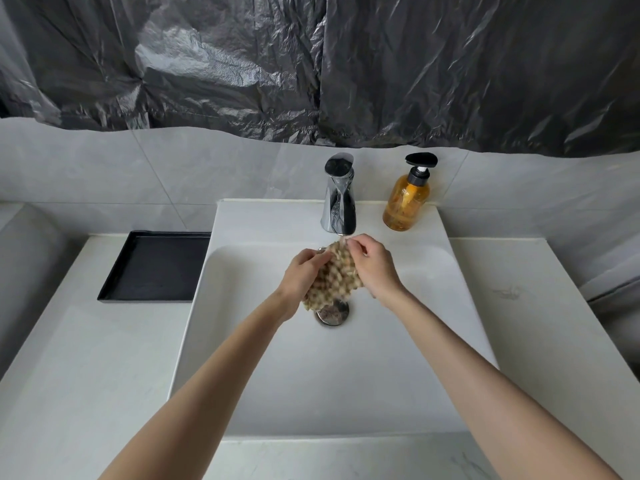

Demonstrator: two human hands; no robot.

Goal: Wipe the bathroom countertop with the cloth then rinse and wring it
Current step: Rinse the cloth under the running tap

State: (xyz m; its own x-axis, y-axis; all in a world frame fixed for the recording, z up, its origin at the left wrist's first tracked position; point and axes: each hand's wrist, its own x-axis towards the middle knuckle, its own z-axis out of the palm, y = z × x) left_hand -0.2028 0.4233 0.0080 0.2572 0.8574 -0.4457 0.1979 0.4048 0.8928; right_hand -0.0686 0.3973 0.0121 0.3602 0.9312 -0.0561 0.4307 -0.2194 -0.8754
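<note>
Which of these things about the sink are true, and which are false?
1. The left hand and right hand both hold the beige bumpy cloth under the chrome tap. True.
2. The amber soap bottle with a black pump stands left of the tap. False: it stands on the right.
3. The flat black tray lies left of the white basin. True.
4. The cloth lies in the tray. False: it is held above the basin.

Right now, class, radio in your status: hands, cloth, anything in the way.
Left hand and right hand both grip the cloth. Cloth bunched under the faucet, above the drain. Soap bottle stands clear beside the faucet.
</note>
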